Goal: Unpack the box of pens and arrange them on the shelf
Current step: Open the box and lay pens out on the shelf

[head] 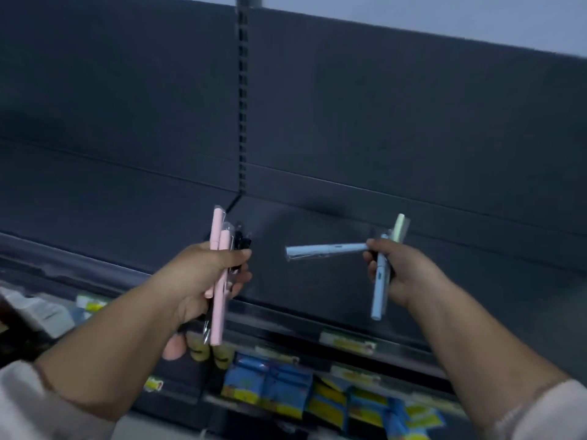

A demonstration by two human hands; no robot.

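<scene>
Before dark shelf (pixel 317 281), gripping pink pens (pixel 219 312) in left hand (pixel 203 281), pinching splayed blue pens (pixel 327 250) in right hand (pixel 403 274), seemingly sorting by colour.

Left sleeve (pixel 19 401) and right sleeve (pixel 549 411) are pale, pinkish-white fabric, bunched near the elbows; forearms, left grip (pixel 197 277) and right grip (pixel 408 274) are bare.

No legible txt anywhere: shelf-edge labels (pixel 347 342) below the right hand (pixel 400 271), and blue packs (pixel 266 385) under them, too blurred.
</scene>
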